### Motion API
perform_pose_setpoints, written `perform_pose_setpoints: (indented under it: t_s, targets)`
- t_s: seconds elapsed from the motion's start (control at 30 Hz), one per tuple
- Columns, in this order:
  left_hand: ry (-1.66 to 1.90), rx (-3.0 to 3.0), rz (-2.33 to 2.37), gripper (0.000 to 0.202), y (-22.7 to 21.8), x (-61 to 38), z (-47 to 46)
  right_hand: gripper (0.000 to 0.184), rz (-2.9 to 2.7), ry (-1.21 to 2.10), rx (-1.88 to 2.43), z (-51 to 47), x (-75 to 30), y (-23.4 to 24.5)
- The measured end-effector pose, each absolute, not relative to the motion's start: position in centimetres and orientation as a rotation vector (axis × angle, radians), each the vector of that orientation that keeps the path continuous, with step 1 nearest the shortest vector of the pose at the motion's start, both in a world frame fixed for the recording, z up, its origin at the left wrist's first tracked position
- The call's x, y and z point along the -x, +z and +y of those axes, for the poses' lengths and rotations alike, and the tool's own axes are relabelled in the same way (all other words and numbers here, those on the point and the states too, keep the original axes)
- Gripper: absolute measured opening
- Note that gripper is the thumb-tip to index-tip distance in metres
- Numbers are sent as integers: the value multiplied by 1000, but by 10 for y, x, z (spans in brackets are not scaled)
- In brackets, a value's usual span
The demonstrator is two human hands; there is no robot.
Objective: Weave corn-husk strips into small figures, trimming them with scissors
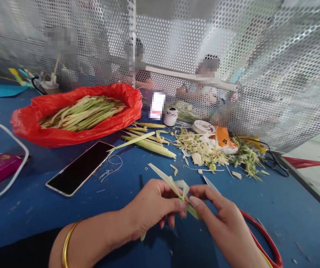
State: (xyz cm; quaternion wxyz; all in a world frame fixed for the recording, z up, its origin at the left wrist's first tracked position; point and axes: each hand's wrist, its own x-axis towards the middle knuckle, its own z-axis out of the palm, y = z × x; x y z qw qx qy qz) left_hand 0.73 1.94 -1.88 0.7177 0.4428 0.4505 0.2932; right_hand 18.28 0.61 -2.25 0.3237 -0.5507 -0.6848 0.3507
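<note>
A pale green folded leaf strip (182,197) is held between my two hands above the blue table. My left hand (158,203) pinches it with thumb and fingers, a long flat end sticking up to the left. From the right, my right hand (218,208) pinches the same strip near its lower fold. Part of the strip is hidden behind my fingers. Red-handled scissors (262,234) lie partly under my right hand, their blade pointing away. Just beyond my hands are loose pale leaves (154,145) and a small leaf scrap (174,170).
A red plastic bag (23,126) holds long dried leaves. Near it lie a dark phone (80,169), a purple box (0,169) and a white cable. Leaf scraps (193,149), a tape roll (203,127) and a lit phone (157,106) stand before the perforated screen (171,37); people sit behind.
</note>
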Motion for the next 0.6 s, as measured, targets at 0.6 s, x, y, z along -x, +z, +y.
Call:
perform_pose_setpoints:
  t_s: [0.6]
  targets:
    - [466,-936,931,21,-21,-8,14,26,-975,1639,1196,-2,-166,-26]
